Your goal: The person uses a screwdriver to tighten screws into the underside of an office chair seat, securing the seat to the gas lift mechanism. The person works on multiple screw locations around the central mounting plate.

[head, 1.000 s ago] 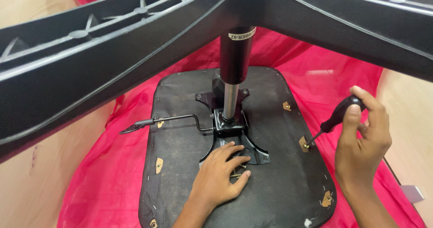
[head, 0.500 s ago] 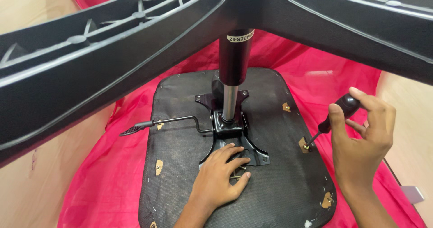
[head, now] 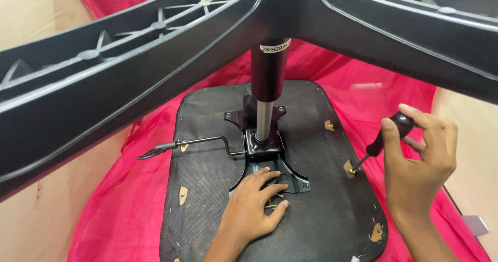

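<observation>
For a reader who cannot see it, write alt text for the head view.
A right hand turns a black-handled screwdriver at a screw on an upturned chair seat; the left hand rests flat on the metal mounting plate.

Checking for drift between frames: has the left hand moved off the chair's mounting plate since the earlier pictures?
No. The left hand stays flat on the mounting plate, below the gas cylinder.

The black star base point(head: 155, 59) spreads overhead, and the gas column point(head: 268, 75) and lever point(head: 192, 143) block the seat underside point(head: 321, 225) at centre and left; open room lies between the left hand point(head: 254, 205) and right hand point(head: 420, 163).
</observation>
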